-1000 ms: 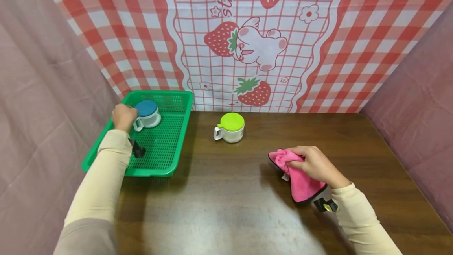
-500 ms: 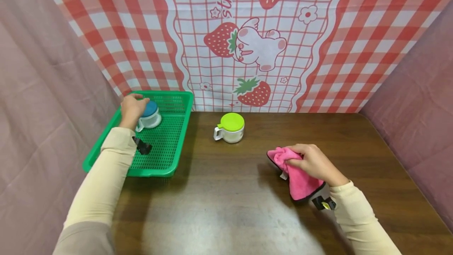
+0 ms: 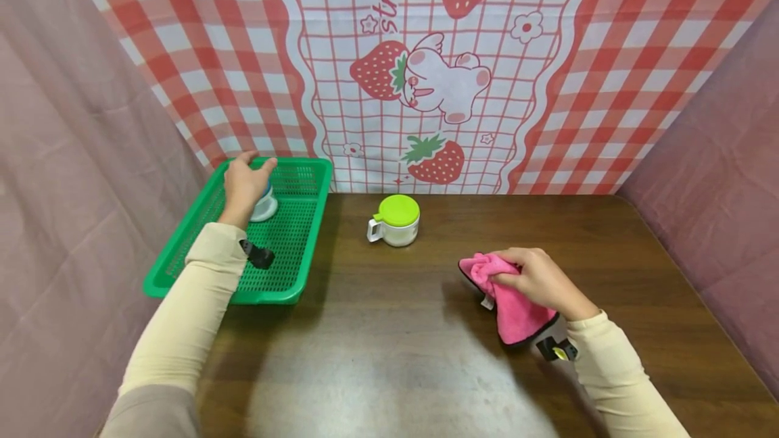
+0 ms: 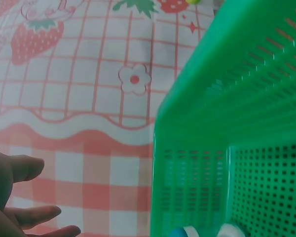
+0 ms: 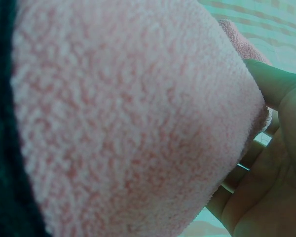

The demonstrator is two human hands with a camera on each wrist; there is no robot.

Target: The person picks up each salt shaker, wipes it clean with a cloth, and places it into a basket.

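Observation:
My left hand (image 3: 243,188) is over the back of the green plastic basket (image 3: 313,238), thumb and fingers spread with nothing between them. Behind it, mostly hidden, a clear-and-white seasoning jar (image 3: 265,209) stands in the basket; only a sliver of its blue lid shows. The left wrist view has the spread fingers (image 4: 27,168) apart from the basket wall (image 4: 187,128). Over the right part of the table, my right hand (image 3: 538,282) pinches a pink cloth (image 3: 517,316) with dark edging. The cloth (image 5: 128,118) hangs bunched from the fingers and fills most of the right wrist view.
A white seasoning jar with a lime-green lid (image 3: 399,222) stands at the back middle of the brown wooden table (image 3: 377,330), its handle pointing left. A checked strawberry-print curtain (image 3: 341,107) hangs behind, and plain pinkish cloths flank both sides.
My left hand has moved right and away from beside the blue-lidded jar's handle, its fingers spreading, and now covers most of that jar. The right hand and cloth have barely moved.

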